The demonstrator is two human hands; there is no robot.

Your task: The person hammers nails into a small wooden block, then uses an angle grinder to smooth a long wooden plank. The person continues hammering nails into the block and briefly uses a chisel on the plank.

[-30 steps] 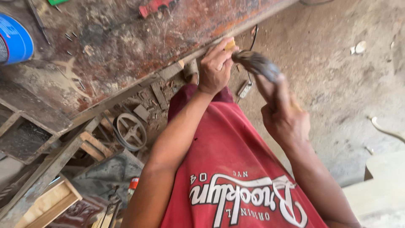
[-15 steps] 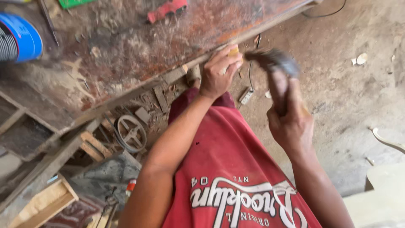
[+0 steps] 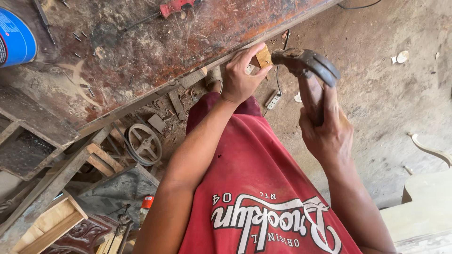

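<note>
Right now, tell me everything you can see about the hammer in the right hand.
The hammer has a dark, worn metal head with a curved claw and a brown handle that looks wooden. The right hand grips the handle, thumb laid along it. It is held in the air beside the edge of the rusty workbench, its striking face close to the small wooden block that the left hand pinches against that edge. Whether face and block touch is unclear.
</note>
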